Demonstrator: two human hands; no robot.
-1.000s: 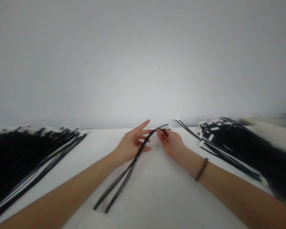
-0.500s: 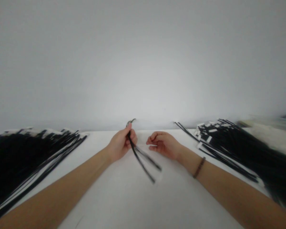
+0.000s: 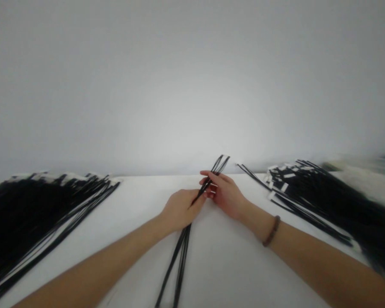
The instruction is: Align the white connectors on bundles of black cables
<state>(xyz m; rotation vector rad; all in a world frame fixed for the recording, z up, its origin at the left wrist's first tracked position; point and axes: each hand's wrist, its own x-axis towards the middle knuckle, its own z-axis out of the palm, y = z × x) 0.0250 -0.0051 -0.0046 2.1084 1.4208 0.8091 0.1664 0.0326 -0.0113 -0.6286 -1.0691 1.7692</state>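
A few thin black cords (image 3: 182, 252) run through my left hand (image 3: 181, 208), closed around them at the middle of the table. Their long ends hang down toward the lower edge of the view, and the short upper ends (image 3: 220, 164) fan apart beyond my fingers, with a small pale tip. My right hand (image 3: 227, 194) meets the left, its fingers partly bent about the same cords, which cross in front of them. The index finger is nearly straight. A dark beaded bracelet (image 3: 271, 231) circles my right wrist.
On the white table (image 3: 244, 265), a large heap of black cords with white ends (image 3: 35, 218) lies at left. Another heap (image 3: 321, 192) lies at right, with several loose cords near it. Behind it is a blurred whitish bundle (image 3: 365, 184). A pale wall (image 3: 192, 85) stands at the back.
My left hand has moved right and turned over, bringing the cords up to my right hand. Their ends swung from lower right to lower left. The right hand now touches the cords.
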